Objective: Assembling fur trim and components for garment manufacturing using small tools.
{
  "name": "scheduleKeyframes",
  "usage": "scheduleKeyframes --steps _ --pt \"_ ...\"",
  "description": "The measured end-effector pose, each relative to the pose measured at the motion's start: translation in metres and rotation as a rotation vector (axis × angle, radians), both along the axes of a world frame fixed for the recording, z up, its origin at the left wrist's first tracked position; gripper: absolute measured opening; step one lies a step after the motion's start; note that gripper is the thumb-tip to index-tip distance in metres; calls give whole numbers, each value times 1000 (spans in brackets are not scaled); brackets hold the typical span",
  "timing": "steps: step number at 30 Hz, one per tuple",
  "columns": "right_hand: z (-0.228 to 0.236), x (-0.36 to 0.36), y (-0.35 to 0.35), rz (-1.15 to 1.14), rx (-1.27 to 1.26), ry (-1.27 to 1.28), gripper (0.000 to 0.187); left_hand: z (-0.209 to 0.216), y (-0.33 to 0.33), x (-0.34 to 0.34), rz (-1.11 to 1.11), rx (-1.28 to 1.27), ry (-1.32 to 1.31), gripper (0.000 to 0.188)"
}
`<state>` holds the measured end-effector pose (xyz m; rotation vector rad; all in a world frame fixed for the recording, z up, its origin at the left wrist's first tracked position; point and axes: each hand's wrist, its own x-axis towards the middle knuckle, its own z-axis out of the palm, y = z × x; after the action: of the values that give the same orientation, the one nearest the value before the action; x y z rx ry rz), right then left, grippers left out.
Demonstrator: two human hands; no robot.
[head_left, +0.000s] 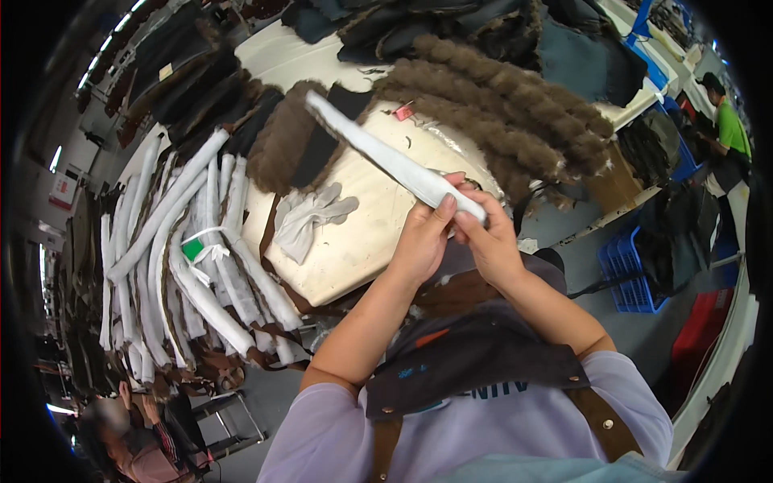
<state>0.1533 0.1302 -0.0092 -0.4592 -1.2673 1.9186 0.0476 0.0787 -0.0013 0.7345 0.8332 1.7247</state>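
A long white padded strip with a brown fur edge reaches from my hands toward the far left, raised over the pale table. My left hand grips its near end from the left, thumb on top. On the other side of that same end, my right hand holds it with the thumb pressed close to the left one. Some fingers are hidden beneath the strip. A pair of grey-white gloves lies on the table, left of my hands.
White padded strips are heaped at the left, some tied in a bundle. Brown fur rolls lie across the far side, with dark hides behind. A blue crate stands on the floor at right. Other people are nearby.
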Motion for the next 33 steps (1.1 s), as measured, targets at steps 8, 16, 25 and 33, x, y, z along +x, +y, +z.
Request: scheduleKeyframes --steps 8,16,25,33 --pt "1 157 24 -58 -39 -259 39 39 5 -76 598 60 -457 40" --pt "-47 249 43 -393 -629 355 24 34 2 17 139 191 -370 34" --pt "-119 272 84 -930 -1001 412 14 23 -20 87 -250 198 -337 35" --pt "-251 379 105 -1169 -1274 62 34 2 -47 135 -494 65 17 38"
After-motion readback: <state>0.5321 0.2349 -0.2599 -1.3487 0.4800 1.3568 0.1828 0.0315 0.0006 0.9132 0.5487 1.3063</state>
